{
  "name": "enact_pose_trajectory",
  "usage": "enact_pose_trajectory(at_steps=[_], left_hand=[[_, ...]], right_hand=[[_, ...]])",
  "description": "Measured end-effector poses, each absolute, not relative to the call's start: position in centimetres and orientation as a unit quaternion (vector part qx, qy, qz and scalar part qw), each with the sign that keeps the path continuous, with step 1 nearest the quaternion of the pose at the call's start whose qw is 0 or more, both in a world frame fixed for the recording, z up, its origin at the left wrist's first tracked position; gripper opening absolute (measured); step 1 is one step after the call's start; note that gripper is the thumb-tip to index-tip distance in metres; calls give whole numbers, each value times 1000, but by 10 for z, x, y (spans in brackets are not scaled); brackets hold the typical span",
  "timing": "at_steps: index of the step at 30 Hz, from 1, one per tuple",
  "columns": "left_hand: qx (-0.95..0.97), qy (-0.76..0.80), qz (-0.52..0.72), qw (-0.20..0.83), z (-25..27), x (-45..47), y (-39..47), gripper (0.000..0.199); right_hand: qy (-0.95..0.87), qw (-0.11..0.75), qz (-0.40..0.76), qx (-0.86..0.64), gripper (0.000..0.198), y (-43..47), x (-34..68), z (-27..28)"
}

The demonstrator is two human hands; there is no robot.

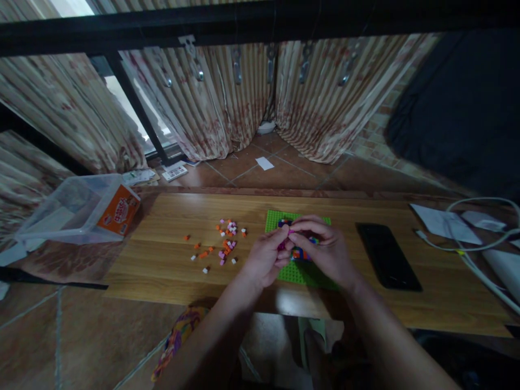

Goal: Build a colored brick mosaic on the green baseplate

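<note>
My left hand (267, 254) and my right hand (323, 246) meet over a green baseplate (303, 275) on the wooden table. Between their fingertips is a small cluster of pink and magenta toy bricks (289, 234), partly covered by the fingers. Both hands are closed on it. Beneath and behind them, a build of blue, orange and other coloured bricks (299, 253) sits on the baseplate, much of it hidden by my hands. To the left, several loose orange, pink and white bricks (227, 246) lie scattered on the wood.
A black phone or tablet (388, 257) lies right of the baseplate. White cables (471, 249) and papers (436, 223) are at the table's right end. A clear plastic bin (77, 211) with an orange label stands off the left end. Curtains (203, 103) hang behind.
</note>
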State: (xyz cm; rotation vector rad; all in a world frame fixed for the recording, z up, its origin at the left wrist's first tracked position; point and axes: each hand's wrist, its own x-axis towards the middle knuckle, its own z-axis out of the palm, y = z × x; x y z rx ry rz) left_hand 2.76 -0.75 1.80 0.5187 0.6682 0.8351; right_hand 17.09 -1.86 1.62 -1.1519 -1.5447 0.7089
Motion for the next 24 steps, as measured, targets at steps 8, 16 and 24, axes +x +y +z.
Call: enact_pose_trajectory(at_steps=[8,16,24], left_hand=[[304,392,431,754,17,33,-8,48],[285,423,431,744,17,26,-5,45],[240,460,431,738,16,24,1,42]], right_hand=[[-688,464,259,-494,10,-22,173,21],[-493,565,277,-601,17,0,224,-1],[-481,508,370,-611,22,8,230,-24]])
